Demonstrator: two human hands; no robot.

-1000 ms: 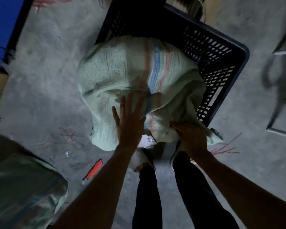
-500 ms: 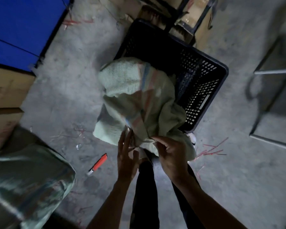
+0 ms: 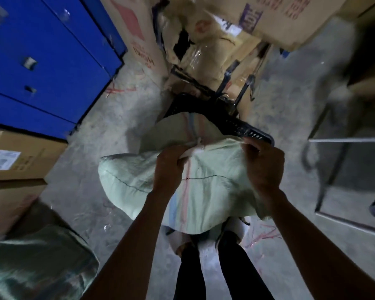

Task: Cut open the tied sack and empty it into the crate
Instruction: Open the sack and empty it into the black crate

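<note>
Above the black crate [image 3: 245, 126] at the far end, left hand [image 3: 169, 167] and right hand [image 3: 263, 163] each grip the pale sack's [image 3: 214, 182] bunched bottom cloth, hoisting it, apparently so the contents drop inside.

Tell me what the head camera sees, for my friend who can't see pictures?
Two hands, the left hand and the right hand, grip the bunched cloth of a pale green sack held over a black crate. Around them are a grey floor, cardboard boxes and a blue cabinet.
</note>
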